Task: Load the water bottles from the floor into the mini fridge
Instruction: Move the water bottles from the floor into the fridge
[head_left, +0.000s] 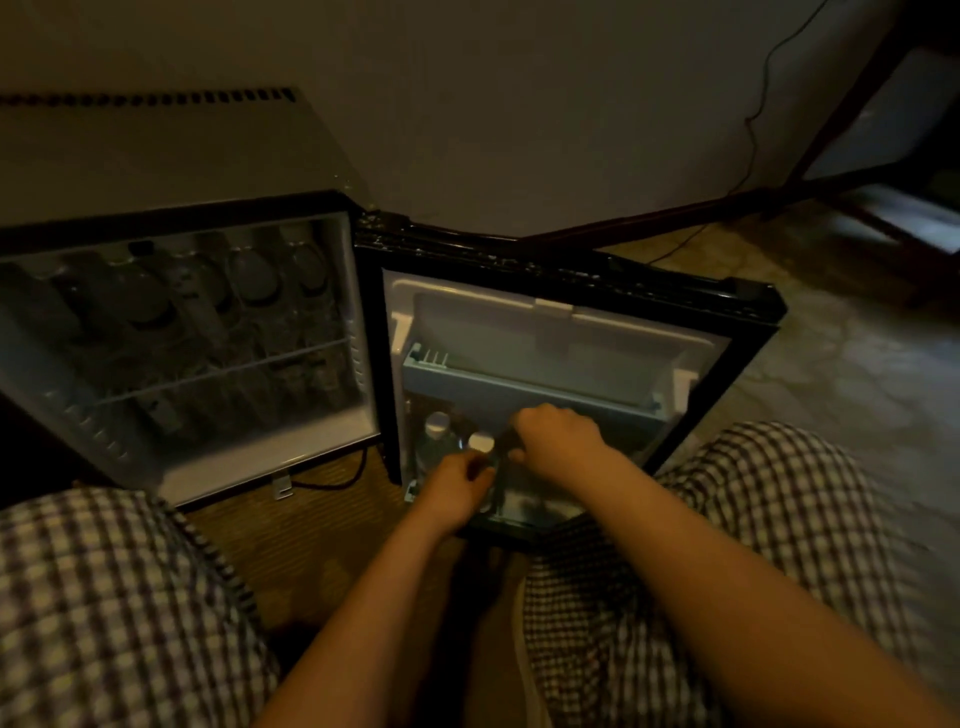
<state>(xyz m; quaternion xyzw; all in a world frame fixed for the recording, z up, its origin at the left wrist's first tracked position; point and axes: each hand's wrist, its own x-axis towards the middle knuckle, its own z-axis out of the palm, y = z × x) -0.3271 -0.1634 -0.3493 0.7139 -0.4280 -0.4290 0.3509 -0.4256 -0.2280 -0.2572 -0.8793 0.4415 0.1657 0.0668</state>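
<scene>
The room is dark, so much is hard to make out. Inside the fridge (358, 312), above a wire rack (223, 371), there are dim round shapes that look like bottles (254, 283), but they cannot be counted for sure. The left side of the fridge is cut off by the edge of the view.

The door (571, 332) stands open to the right. Two water bottles with white caps stand upright in the left end of the door's low shelf (540, 506). The first bottle (437, 423) is farther in, and the second bottle (481, 441) is just beside it, closer to the person. Their bodies are mostly hidden by the dark and by the hands. Any label on them is too dark to read.

The left hand (457, 483) reaches in from below. Its fingers are curled round the second bottle, just under the cap, and they hide most of it.

The right hand (558, 441) is just beside that bottle, knuckles up and fingers bent down. Something dark sits under its fingertips, between the two hands. It cannot be told what that dark thing is, or whether the hand grips it or only rests there.

The person's knees in checked cloth (104, 597) are on both sides of the arms and are cut off at the edges. A thin cable (753, 130) hangs down the wall at the back.
</scene>
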